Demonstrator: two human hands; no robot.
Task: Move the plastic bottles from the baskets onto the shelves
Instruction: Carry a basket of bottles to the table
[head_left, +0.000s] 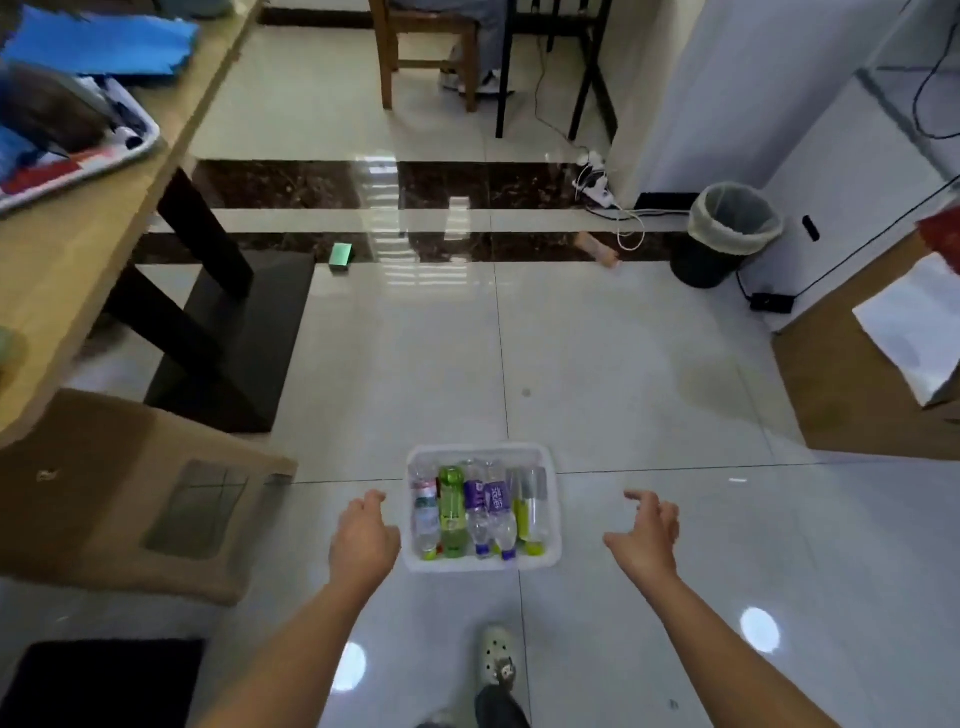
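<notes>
A clear plastic basket (555, 499) stands on the tiled floor in front of me. Several plastic bottles lie side by side in it: a green bottle (451, 512), two with purple labels (492, 496) and a yellow-green one (531, 512) among them. My left hand (363, 540) is just left of the basket with relaxed fingers, holding nothing; I cannot tell whether it touches the rim. My right hand (647, 535) hovers open some way to the right of the basket, fingers loosely spread. No shelves are in view.
A wooden table (78, 270) with a tray stands on the left, a tan stool (130, 493) below it. A lined bin (727, 234) and cables lie at the back right. A cardboard box (857, 384) sits at the right. My shoe (497, 657) is behind the basket.
</notes>
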